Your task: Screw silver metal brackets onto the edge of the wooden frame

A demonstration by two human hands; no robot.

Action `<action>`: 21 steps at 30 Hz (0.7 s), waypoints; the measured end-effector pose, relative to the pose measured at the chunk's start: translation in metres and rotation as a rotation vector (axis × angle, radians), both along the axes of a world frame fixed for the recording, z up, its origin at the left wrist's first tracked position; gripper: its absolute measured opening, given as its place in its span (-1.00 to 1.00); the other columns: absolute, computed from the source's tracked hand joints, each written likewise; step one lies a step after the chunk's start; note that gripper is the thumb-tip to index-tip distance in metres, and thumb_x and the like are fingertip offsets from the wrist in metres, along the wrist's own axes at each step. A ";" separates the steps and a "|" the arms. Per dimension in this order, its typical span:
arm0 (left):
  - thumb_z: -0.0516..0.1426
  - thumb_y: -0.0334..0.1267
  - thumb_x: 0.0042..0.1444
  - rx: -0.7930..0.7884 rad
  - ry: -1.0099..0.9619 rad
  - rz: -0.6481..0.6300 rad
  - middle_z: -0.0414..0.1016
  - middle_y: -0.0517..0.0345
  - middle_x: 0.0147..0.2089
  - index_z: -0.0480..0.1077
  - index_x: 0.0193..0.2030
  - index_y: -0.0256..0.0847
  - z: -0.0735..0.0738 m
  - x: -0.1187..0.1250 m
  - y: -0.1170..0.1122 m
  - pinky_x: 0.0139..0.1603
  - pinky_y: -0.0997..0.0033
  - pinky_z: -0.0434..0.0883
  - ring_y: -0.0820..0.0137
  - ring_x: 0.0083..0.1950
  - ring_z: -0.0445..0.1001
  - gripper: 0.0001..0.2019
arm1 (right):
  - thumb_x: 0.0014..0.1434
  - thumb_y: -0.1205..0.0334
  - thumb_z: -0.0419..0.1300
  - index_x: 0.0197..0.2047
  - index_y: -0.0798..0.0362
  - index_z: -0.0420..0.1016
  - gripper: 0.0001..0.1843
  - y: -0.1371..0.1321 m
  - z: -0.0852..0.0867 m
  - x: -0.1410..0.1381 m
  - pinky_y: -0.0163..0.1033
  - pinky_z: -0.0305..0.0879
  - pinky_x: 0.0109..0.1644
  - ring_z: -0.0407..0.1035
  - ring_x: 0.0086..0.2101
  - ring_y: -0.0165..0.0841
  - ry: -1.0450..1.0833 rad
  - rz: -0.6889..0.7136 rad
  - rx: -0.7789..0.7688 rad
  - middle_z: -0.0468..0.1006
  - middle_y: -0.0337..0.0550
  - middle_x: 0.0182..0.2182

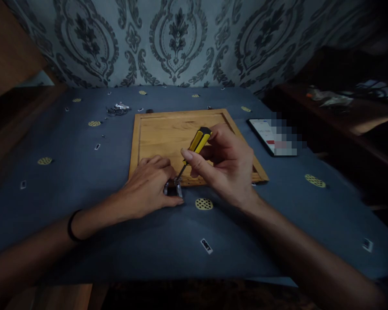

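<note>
A wooden panel [168,133] with a raised frame lies flat on the cloth-covered table. At its near edge is a small U-shaped metal bracket [179,189], pinched between the thumb and fingers of my left hand [148,185]. My right hand [229,165] grips a yellow-and-black screwdriver [198,140] by its handle, tilted, with the shaft pointing down and left. Its tip meets the bracket by the panel's edge. Any screw under the tip is too small to make out. Several small dark holes show along the panel's near edge.
A phone [271,137] with a lit screen lies right of the panel. Small metal hardware pieces [119,108] are heaped at the back left. Patterned curtain [177,38] hangs behind the table. A dark wooden surface [336,103] with clutter stands at right.
</note>
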State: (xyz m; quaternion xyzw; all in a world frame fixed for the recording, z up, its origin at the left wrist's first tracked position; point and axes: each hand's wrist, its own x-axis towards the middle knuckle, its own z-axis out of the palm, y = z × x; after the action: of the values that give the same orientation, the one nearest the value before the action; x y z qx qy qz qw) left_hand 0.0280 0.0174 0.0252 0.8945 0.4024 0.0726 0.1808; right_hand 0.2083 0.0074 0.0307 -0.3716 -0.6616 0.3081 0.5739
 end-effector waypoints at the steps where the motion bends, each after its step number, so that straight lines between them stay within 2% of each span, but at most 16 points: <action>1: 0.41 -0.03 0.05 0.000 0.000 0.000 0.51 0.03 -0.06 0.45 -0.23 -0.20 0.000 0.000 0.000 0.06 0.04 0.36 0.09 0.04 0.44 -0.66 | 0.12 0.00 0.48 -0.37 -0.05 0.25 -0.55 0.000 0.000 0.000 -0.34 0.28 -0.60 0.27 -0.59 -0.51 0.007 0.006 -0.002 0.26 -0.36 -0.44; 5: 0.41 -0.03 0.05 -0.001 0.000 0.005 0.51 0.02 -0.05 0.45 -0.22 -0.21 -0.001 0.000 0.000 0.08 0.01 0.37 0.07 0.06 0.44 -0.65 | 0.08 0.02 0.51 -0.34 -0.03 0.34 -0.58 0.002 0.005 0.005 -0.34 0.28 -0.59 0.29 -0.59 -0.52 -0.011 0.067 -0.056 0.33 -0.35 -0.42; 9: 0.41 -0.03 0.05 -0.002 -0.004 0.000 0.51 0.01 -0.03 0.46 -0.23 -0.22 -0.002 0.000 0.000 0.07 0.00 0.37 0.07 0.05 0.44 -0.65 | 0.21 -0.06 0.40 -0.30 0.03 0.49 -0.66 0.004 0.013 0.011 -0.32 0.35 -0.51 0.38 -0.54 -0.48 -0.088 0.219 -0.091 0.46 -0.29 -0.44; 11: 0.40 -0.02 0.06 0.003 -0.003 -0.005 0.51 0.01 -0.03 0.46 -0.24 -0.21 -0.003 -0.001 0.000 0.07 0.00 0.37 0.07 0.05 0.44 -0.66 | 0.22 -0.08 0.38 -0.32 0.05 0.52 -0.65 0.004 0.014 0.012 -0.31 0.36 -0.49 0.39 -0.53 -0.48 -0.100 0.248 -0.073 0.49 -0.26 -0.41; 17: 0.40 -0.01 0.05 0.023 -0.025 0.014 0.47 0.08 -0.14 0.45 -0.25 -0.20 -0.006 -0.002 -0.001 0.06 0.02 0.37 0.07 0.03 0.44 -0.65 | 0.12 0.05 0.49 -0.39 0.02 0.43 -0.65 0.003 0.003 0.006 -0.30 0.31 -0.48 0.33 -0.51 -0.47 -0.086 0.110 0.016 0.39 -0.32 -0.46; 21: 0.40 -0.01 0.06 0.012 -0.034 0.012 0.49 0.07 -0.09 0.44 -0.26 -0.19 -0.006 -0.002 -0.001 0.08 0.03 0.36 0.10 0.03 0.43 -0.66 | 0.12 0.11 0.49 -0.38 0.00 0.36 -0.64 0.002 -0.004 0.001 -0.31 0.25 -0.52 0.29 -0.54 -0.50 -0.056 0.048 0.072 0.38 -0.35 -0.44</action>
State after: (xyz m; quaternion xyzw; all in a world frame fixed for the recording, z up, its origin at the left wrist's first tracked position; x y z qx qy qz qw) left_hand 0.0262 0.0167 0.0192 0.8918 0.4041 0.0912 0.1818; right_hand 0.2098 0.0093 0.0268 -0.3433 -0.6967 0.2874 0.5605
